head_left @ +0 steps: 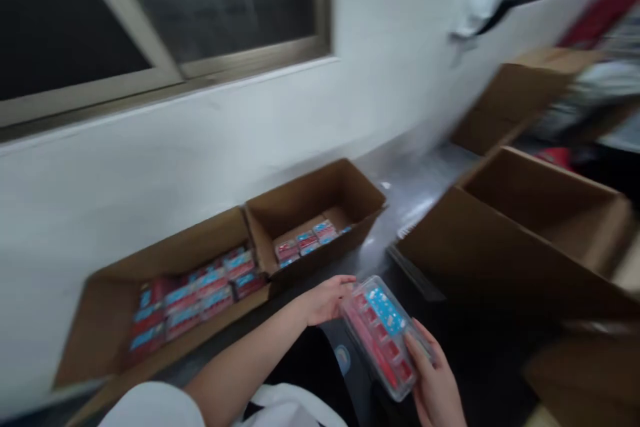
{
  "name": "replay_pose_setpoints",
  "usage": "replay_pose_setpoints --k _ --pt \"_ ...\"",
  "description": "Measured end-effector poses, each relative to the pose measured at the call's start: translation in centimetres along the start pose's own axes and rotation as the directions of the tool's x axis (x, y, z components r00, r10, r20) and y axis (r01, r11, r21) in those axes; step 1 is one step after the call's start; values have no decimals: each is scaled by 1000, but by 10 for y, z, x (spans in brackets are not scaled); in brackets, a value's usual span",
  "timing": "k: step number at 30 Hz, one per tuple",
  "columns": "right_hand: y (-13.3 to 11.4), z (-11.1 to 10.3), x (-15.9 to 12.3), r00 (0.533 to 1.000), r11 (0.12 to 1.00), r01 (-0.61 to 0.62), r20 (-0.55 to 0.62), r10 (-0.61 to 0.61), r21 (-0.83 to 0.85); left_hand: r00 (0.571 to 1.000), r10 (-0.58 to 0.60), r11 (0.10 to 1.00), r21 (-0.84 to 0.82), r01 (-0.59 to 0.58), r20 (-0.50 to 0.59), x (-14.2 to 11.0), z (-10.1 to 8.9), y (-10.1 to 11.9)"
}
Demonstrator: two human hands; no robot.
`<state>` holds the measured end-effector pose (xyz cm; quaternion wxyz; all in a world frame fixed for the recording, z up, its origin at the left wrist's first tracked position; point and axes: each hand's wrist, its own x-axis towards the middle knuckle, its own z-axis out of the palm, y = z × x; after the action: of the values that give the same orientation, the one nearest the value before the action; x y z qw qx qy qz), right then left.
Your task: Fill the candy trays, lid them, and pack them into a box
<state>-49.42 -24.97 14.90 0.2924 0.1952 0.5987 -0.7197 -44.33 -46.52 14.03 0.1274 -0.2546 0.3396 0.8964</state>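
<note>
Both hands hold a clear plastic pack [383, 333] with red and blue contents, low in the middle of the view. My left hand [327, 298] grips its far upper end, fingers curled on the edge. My right hand [437, 383] clasps its near lower end, thumb on top. Beyond the pack, two open cardboard boxes sit against the white wall: a long one [107, 307] with several similar red and blue packs, and a smaller one [345, 190] with a few packs on its floor.
A large open cardboard box [505, 247] stands at right, another [525, 90] behind it by the wall. A window [165, 13] runs above the wall. Grey floor shows between the boxes. Blurred red and white items lie at far right.
</note>
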Motion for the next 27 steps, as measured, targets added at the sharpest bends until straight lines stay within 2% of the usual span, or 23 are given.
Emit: replay_pose_setpoints --k 3,5,7,8,10,12,13,17,20,23,27 --pt "7 36 16 994 996 -6 107 15 -85 993 90 979 -174 -103 -79 -33 -26 -11" --pt "16 65 23 988 991 19 157 2 -130 979 155 949 -255 -184 -131 -51 -32 -22" --pt "28 97 25 975 984 47 220 -9 -170 948 225 907 -308 -288 -223 -62 -33 -30" --pt "35 113 24 967 980 60 254 -10 -192 918 261 877 -323 -355 -299 -66 -35 -32" --pt "51 145 21 948 967 80 318 0 -241 831 312 813 -324 -484 -461 -73 -44 -29" --pt "69 178 15 933 953 96 359 15 -287 743 338 752 -308 -582 -578 -81 -65 -22" --pt "79 195 13 927 945 100 375 25 -310 716 347 730 -305 -612 -606 -86 -80 -17" --pt "127 261 7 902 899 151 429 44 -410 626 447 658 -239 -714 -639 -115 -162 3" --pt "168 312 8 853 866 121 498 159 -485 569 559 634 -132 -762 -603 -147 -235 18" --pt "212 363 11 774 807 63 539 332 -587 569 582 671 -52 -740 -581 -188 -309 32" --pt "272 434 4 670 745 78 589 453 -662 588 522 720 -51 -692 -618 -238 -403 43"
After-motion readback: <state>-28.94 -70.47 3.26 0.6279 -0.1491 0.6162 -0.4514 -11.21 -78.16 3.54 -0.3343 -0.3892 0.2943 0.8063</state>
